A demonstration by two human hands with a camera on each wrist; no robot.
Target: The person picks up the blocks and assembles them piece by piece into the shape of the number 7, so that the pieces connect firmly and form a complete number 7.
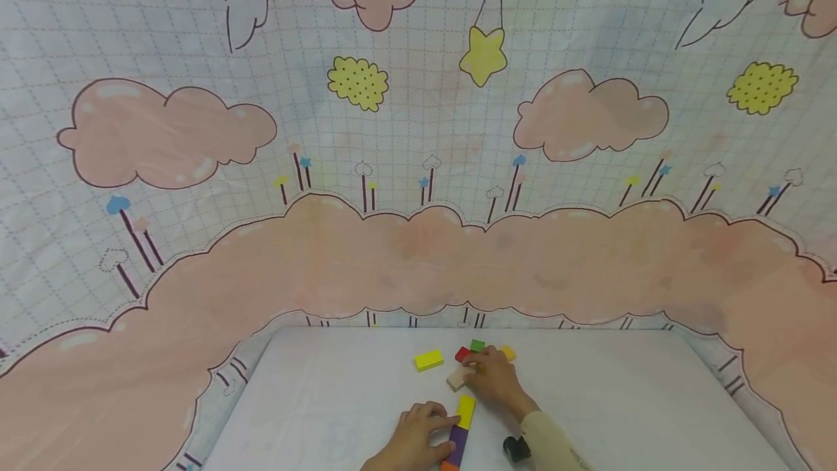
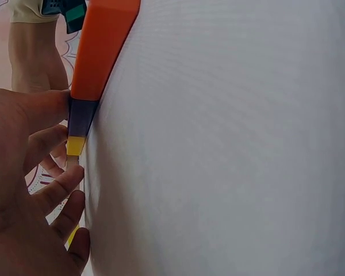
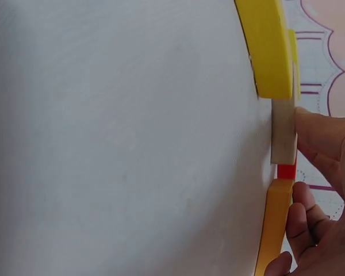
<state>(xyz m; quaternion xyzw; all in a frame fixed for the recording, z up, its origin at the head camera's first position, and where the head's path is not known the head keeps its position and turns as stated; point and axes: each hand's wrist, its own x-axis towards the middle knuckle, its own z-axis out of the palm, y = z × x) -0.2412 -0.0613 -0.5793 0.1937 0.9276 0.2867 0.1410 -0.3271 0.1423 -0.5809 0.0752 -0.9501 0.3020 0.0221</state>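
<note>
On the white table, a yellow block (image 1: 466, 411), a purple block (image 1: 458, 446) and an orange block (image 1: 450, 467) lie end to end in a row. My left hand (image 1: 415, 438) rests against the row's left side, thumb by the purple block and index fingertip at the yellow one; its other fingers spread loosely in the left wrist view. Farther up, my right hand (image 1: 495, 380) pinches a plain wooden block (image 3: 283, 132) with thumb and index finger. Right beyond that hand lie a red block (image 1: 462, 355) and a green block (image 1: 478, 346).
Another yellow block (image 1: 429, 360) lies left of the red one. A yellow-orange block (image 1: 508, 353) sits to the right, partly behind my right hand. A dark wrist device (image 1: 516, 449) is at my right sleeve. A patterned cloth (image 1: 418, 260) hangs behind the table.
</note>
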